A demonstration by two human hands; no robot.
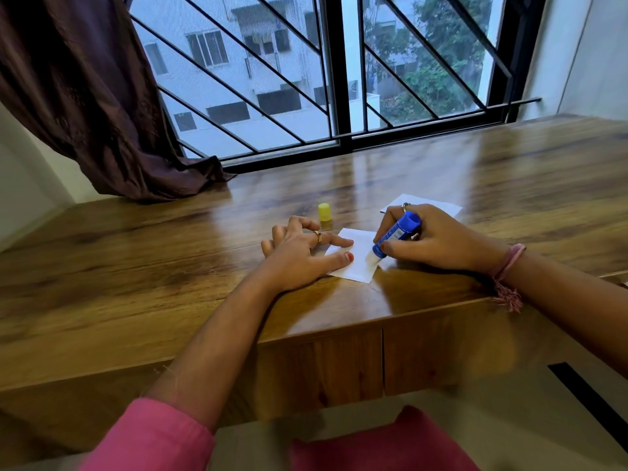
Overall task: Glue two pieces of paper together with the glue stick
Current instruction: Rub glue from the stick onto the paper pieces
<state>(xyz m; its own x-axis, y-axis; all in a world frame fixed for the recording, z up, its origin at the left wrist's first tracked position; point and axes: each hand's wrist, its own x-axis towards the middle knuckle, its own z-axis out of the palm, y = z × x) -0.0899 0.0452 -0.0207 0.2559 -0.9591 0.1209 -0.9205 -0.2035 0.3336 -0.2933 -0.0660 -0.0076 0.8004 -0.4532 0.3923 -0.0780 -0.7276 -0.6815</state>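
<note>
While left hand (299, 256) pins white paper (353, 258) flat on bench (170, 253), right hand (428, 239) gripping glue stick (396, 234), tip on paper; could crumple if pinning fingers slip.

Wooden table (170, 266), glossy, with drawer fronts (339, 362) at near edge. Dark brown curtain (85, 96), far left, hem resting on tabletop. Barred window (339, 79), far centre; building and trees beyond.

Cap (324, 211) behind paper (353, 263) — second sheet (438, 207) right.
</note>
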